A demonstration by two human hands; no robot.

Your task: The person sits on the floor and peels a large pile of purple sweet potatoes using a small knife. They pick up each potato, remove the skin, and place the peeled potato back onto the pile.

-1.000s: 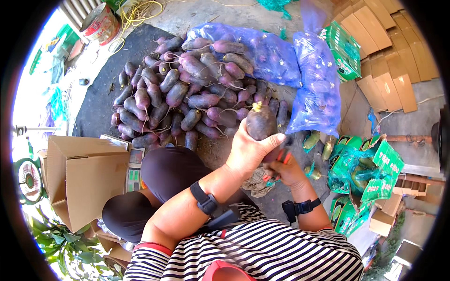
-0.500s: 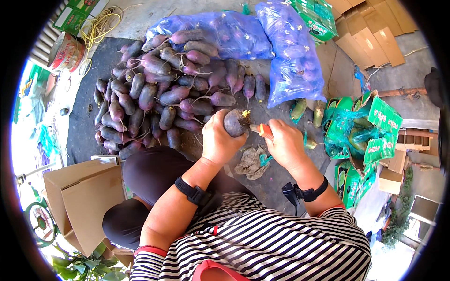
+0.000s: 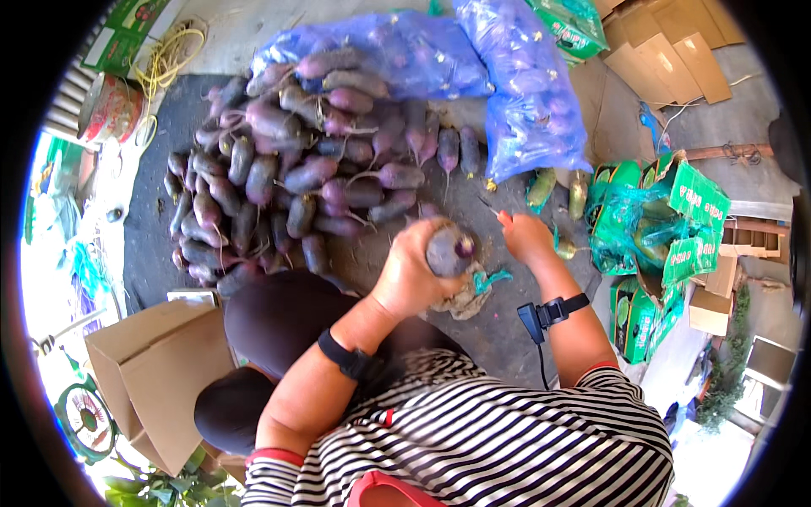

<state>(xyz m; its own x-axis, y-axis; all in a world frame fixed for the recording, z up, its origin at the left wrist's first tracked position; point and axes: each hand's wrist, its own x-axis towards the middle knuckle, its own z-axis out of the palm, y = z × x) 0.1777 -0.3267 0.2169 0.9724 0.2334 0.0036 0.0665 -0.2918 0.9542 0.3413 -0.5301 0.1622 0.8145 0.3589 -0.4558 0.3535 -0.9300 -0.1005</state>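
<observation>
My left hand (image 3: 414, 269) is wrapped round a dark purple radish (image 3: 445, 253), whose cut end shows a small purple patch. Just right of it, my right hand (image 3: 529, 237) grips a small knife (image 3: 490, 206), its thin blade pointing up and left, apart from the radish. Most of the knife's handle is hidden in the fist. A small yellowish scrap (image 3: 491, 184) shows at the lower corner of a blue bag. Under the left hand lies a crumpled grey cloth (image 3: 463, 302) with a green strip.
A heap of purple radishes (image 3: 279, 173) covers a dark mat (image 3: 144, 245) on the left. Blue plastic bags (image 3: 534, 106) of radishes lie behind. Greenish radishes (image 3: 541, 188) and an opened green carton (image 3: 615, 245) stand at right. A brown cardboard box (image 3: 173, 367) is near my left.
The knife has left the radish and moved up and right with my right hand. The yellow-sprouted top is off the radish. My left hand has shifted right and lower, turning the cut end into view.
</observation>
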